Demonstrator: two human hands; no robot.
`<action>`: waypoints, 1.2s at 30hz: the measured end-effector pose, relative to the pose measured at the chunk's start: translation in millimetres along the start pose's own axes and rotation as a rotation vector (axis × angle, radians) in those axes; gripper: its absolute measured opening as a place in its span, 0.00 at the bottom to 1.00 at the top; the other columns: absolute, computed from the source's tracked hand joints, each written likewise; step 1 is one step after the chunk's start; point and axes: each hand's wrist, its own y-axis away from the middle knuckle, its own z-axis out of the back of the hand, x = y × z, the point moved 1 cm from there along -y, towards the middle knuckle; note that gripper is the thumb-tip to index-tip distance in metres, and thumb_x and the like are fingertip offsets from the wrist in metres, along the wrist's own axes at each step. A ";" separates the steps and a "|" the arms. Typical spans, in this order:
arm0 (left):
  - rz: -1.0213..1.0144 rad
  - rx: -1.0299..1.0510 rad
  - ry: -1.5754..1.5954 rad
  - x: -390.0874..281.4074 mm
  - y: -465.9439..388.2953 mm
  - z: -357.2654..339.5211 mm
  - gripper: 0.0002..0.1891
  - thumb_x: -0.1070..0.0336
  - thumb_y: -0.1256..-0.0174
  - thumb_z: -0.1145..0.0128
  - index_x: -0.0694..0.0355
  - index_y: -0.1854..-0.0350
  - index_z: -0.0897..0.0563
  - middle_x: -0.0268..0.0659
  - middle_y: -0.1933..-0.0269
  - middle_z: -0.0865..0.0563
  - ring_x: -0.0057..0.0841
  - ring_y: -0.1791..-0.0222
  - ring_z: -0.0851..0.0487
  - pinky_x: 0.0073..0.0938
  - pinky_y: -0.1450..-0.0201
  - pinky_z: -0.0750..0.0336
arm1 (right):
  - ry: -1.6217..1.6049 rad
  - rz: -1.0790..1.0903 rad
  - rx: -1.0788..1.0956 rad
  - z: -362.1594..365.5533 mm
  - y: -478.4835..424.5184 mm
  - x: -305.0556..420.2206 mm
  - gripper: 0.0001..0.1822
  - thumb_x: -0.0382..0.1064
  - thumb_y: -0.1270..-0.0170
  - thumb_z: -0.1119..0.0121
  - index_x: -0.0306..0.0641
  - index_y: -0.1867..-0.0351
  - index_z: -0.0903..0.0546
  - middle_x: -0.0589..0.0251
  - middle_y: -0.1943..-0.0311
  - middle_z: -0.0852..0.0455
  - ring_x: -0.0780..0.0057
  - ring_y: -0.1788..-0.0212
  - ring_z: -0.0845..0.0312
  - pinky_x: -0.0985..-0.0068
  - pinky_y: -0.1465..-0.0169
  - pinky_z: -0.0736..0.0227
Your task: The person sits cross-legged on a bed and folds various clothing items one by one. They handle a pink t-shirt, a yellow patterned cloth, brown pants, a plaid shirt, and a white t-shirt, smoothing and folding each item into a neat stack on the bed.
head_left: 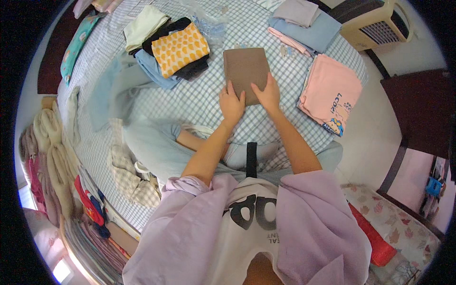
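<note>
A neatly folded brown cloth (246, 71) lies in front of me on the checked bed sheet (213, 103). My left hand (232, 104) has hold of its near left corner, with fingers along the side and the thumb on top. At the near right corner, my right hand (268, 94) grips it in the same way, its thumb laid over the surface. The undersides of both hands are hidden. Beyond my left hand is a pile of clothes topped by a yellow-patterned folded cloth (181, 49). Right of my right hand rests a folded pink printed garment (331, 92).
Folded blue cloth (322, 32) with a grey folded piece (296, 13) on it sits far right, near a beige appliance (377, 28). Grey-blue jeans (135, 82) spread at left. A beige checked garment (131, 174) lies beside my crossed legs. Clothes hang along the left edge.
</note>
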 end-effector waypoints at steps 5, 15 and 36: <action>0.497 0.148 0.493 5.6 -18.4 8.8 0.31 0.55 0.54 0.42 0.77 0.55 0.34 0.53 0.58 0.25 0.40 0.59 0.26 0.31 0.58 0.31 | -0.515 -0.380 0.057 -19.3 -9.9 -30.8 0.40 0.50 0.62 0.36 0.24 0.51 0.37 0.45 0.56 0.29 0.58 0.54 0.31 0.71 0.54 0.36; 0.671 0.415 0.904 24.2 1.8 38.4 0.28 0.59 0.52 0.42 0.68 0.51 0.37 0.43 0.58 0.24 0.30 0.62 0.24 0.26 0.65 0.27 | -1.101 -0.435 0.396 -7.0 25.8 -9.0 0.29 0.39 0.55 0.39 0.27 0.52 0.35 0.56 0.57 0.27 0.69 0.57 0.30 0.76 0.57 0.34; -0.053 -0.295 0.920 -2.0 -132.5 225.2 0.21 0.63 0.50 0.43 0.70 0.59 0.34 0.41 0.61 0.25 0.23 0.62 0.27 0.21 0.60 0.32 | -1.016 0.495 0.275 30.2 -96.0 237.9 0.26 0.43 0.54 0.39 0.27 0.57 0.31 0.56 0.60 0.26 0.73 0.59 0.29 0.78 0.58 0.33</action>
